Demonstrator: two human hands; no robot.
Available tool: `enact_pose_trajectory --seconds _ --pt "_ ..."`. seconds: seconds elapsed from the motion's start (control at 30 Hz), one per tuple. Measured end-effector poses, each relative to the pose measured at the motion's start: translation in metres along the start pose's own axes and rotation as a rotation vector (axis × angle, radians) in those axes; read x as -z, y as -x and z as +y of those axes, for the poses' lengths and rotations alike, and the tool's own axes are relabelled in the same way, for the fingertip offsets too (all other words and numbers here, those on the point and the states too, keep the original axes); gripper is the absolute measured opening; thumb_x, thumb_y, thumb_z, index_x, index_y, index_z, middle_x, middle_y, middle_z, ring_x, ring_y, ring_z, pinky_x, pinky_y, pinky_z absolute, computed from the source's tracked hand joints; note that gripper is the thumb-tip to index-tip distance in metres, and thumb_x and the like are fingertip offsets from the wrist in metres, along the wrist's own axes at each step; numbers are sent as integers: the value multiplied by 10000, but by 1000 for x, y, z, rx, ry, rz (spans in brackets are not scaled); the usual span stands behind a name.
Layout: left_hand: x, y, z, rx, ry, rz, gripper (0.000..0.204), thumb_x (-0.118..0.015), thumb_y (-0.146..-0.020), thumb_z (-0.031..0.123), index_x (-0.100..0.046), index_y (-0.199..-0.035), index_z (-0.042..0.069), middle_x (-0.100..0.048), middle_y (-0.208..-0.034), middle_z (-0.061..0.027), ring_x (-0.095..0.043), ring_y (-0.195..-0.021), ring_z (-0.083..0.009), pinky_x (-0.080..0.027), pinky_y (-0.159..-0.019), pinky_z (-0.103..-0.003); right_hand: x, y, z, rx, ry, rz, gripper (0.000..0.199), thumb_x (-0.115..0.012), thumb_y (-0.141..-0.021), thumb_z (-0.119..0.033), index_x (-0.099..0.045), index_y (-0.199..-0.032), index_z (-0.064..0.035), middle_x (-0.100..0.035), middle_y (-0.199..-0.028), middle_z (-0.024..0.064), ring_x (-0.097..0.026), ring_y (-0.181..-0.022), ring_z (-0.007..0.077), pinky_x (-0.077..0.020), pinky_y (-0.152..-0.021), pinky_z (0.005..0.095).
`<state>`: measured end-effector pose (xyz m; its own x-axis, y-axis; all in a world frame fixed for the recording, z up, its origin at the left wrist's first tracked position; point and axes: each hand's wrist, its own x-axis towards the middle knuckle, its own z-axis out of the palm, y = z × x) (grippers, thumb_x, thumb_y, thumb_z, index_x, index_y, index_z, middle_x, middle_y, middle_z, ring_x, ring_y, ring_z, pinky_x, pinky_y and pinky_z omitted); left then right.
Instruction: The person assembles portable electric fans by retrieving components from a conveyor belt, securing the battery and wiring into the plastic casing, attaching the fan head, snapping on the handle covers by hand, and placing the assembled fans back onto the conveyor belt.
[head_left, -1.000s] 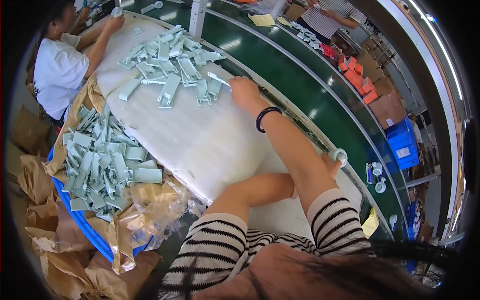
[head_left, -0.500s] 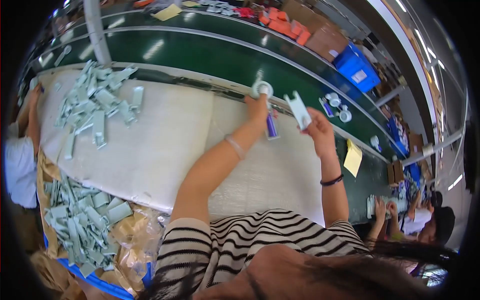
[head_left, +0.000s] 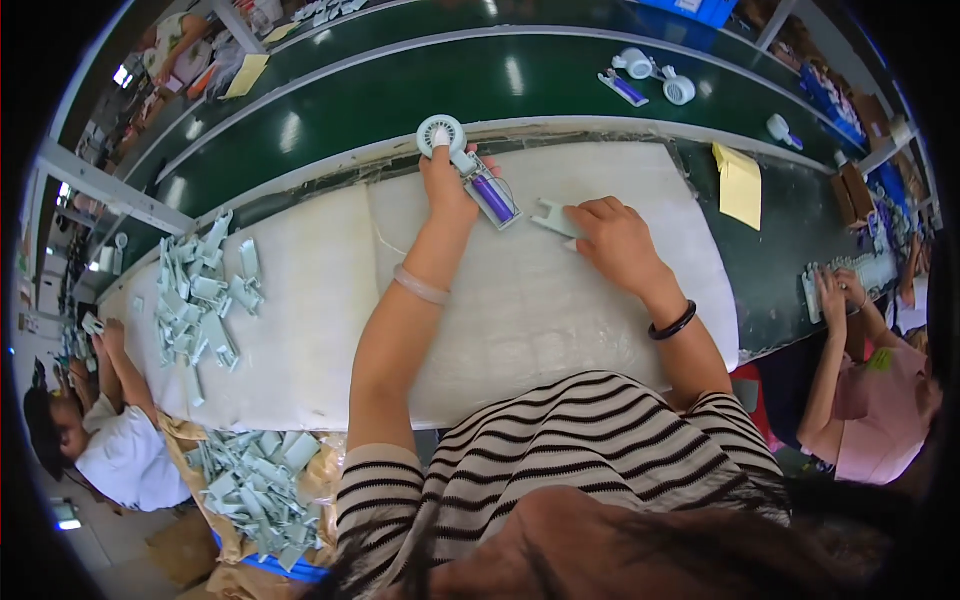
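Observation:
A small pale green handheld fan (head_left: 492, 198) is gripped in my left hand (head_left: 452, 185), its round grille up by my thumb. The fan's handle lies uncovered, showing a purple cylindrical cell and thin wiring inside. My right hand (head_left: 618, 240) pinches a pale green plastic cover (head_left: 553, 218) with a notched end, held just right of the handle and apart from it. Both hands are over the white padded worktop (head_left: 540, 330).
Loose pale covers (head_left: 200, 300) lie piled at the worktop's left. More covers (head_left: 262, 490) fill a paper-lined blue bin below. Several fan parts (head_left: 640, 70) sit on the green conveyor (head_left: 400, 88). A yellow paper (head_left: 738, 188) lies at right. Co-workers (head_left: 130, 440) are on both sides.
My view has swung to the right. The fan in my left hand is now tilted with its open handle facing up, and the cover in my right hand has turned and come down nearer the worktop.

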<state>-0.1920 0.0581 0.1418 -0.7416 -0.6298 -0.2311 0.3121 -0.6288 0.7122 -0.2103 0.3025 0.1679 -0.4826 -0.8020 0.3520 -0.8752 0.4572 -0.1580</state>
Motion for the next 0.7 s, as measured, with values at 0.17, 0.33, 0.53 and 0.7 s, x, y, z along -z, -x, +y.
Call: enact_pose_trajectory --seconds 0.17,0.33,0.53,0.7 --pt "-2 5 -4 -9 15 -57 342 -472 -938 344 -451 -1136 66 -571 -965 -138 -619 -755 -329 -539 -711 -547 5 -1 -4 -118 17 -55 405 -691 -702 -85 -615 -1100 -87 -639 -970 82 -588 -930 268 -499 -743 367" --pt "-7 14 -4 -10 76 -80 374 -555 -910 254 -353 -1184 101 -548 -943 -124 -622 -676 -289 -549 -602 -456 17 -16 -25 -236 -199 166 416 -704 -696 -82 -620 -1104 -82 -642 -981 106 -596 -907 295 -507 -735 375" --pt "-12 17 -9 -109 124 -110 388 -541 -913 188 -337 -1230 98 -541 -1036 -111 -598 -828 -218 -548 -655 -430 6 -37 -60 -115 -215 319 431 -722 -692 -104 -615 -1109 -85 -638 -1001 103 -596 -912 284 -509 -735 374" --pt "-10 18 -13 -81 86 -155 411 -545 -910 186 -326 -1244 93 -538 -1042 -108 -582 -878 -201 -547 -681 -439 -14 -37 -59 -112 -217 335 442 -733 -677 -107 -620 -1104 -92 -630 -1006 83 -589 -916 263 -514 -735 364"
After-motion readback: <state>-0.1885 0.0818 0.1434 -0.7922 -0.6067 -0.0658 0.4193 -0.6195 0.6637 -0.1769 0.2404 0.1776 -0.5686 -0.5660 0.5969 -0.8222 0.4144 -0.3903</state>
